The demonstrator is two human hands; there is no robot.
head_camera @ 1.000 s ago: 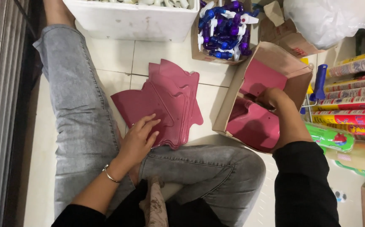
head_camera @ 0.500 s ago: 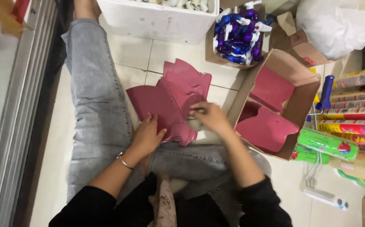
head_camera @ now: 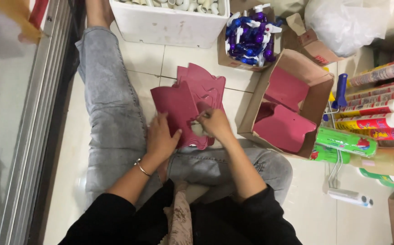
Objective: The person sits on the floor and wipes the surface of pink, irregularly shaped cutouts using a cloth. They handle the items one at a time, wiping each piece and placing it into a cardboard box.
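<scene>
card stack (head_camera: pixel 192 102) on floor, open box (head_camera: pixel 292 106) right of it

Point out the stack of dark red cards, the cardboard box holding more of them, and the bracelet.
Stack of dark red cards (head_camera: pixel 178 106), head view, top card.
Cardboard box (head_camera: pixel 317 97), head view, right wall.
Bracelet (head_camera: pixel 141 167), head view, band.
</scene>
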